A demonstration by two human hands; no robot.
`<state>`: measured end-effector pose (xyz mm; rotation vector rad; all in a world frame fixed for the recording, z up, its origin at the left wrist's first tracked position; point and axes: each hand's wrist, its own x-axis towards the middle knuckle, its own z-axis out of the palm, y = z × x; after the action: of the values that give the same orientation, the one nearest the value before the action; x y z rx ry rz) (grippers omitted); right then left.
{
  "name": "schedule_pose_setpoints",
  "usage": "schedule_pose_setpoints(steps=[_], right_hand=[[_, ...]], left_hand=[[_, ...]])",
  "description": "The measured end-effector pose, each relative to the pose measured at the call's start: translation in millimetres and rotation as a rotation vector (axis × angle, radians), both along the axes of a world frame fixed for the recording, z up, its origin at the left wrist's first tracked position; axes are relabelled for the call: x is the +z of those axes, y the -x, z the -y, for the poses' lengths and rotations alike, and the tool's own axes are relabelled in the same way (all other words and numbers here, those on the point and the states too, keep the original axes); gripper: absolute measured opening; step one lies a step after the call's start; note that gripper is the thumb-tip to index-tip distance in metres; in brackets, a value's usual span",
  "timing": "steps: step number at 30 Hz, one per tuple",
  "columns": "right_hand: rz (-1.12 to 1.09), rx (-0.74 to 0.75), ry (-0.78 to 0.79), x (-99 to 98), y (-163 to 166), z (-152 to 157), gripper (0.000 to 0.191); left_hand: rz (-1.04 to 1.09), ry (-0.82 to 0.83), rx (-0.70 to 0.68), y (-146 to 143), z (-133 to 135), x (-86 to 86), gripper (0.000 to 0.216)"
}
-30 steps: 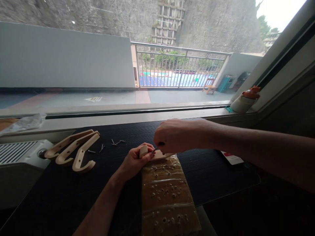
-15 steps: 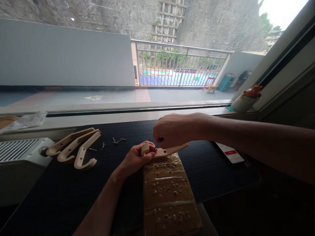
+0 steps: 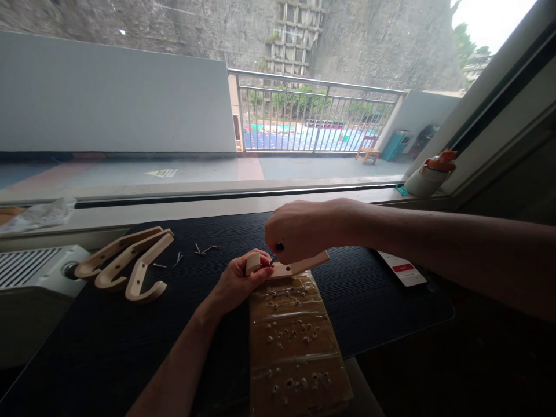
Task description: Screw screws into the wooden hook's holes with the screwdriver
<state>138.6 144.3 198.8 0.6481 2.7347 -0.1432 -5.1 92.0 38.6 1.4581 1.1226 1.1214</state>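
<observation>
A pale wooden hook (image 3: 309,264) lies across the far end of a taped cardboard block (image 3: 299,347) that is dotted with holes. My left hand (image 3: 237,279) is closed around the hook's curved end, thumb and fingers pinching near one of its holes. Above it, my right hand (image 3: 293,229) makes a fist around a screwdriver (image 3: 280,247); its dark handle end shows in the fist and a short thin shaft points down at the hook. The tip and any screw under it are hidden by my left fingers.
Several more wooden hooks (image 3: 145,266) lie at the left of the black table (image 3: 217,359), with loose screws (image 3: 204,249) beside them. A phone (image 3: 403,269) rests at the right. On the sill stands a bottle with an orange lid (image 3: 430,174); a radiator (image 3: 41,266) is at the left.
The whole view has shifted slightly, so everything sits a little further left. Both hands keep nearly the same pose on the hook and screwdriver.
</observation>
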Motion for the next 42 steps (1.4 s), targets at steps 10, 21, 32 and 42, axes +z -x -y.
schedule_pose_setpoints(steps=[10,21,32,42], right_hand=[[0.086,0.148,-0.082,2.9,15,0,0.016],[-0.021,-0.125,0.131,5.1,14,-4,0.03],[-0.124,-0.103,0.01,-1.0,-31,-3,0.017],[-0.584,-0.547,0.139,-51.3,-86,-4,0.047]], left_hand=[[-0.046,0.05,-0.009,1,1,1.1,0.015],[-0.007,-0.045,-0.05,2,0,-2.7,0.011],[-0.036,-0.129,0.005,-2,0,-3.5,0.013],[0.052,0.104,0.207,-2,-3,15.2,0.021]])
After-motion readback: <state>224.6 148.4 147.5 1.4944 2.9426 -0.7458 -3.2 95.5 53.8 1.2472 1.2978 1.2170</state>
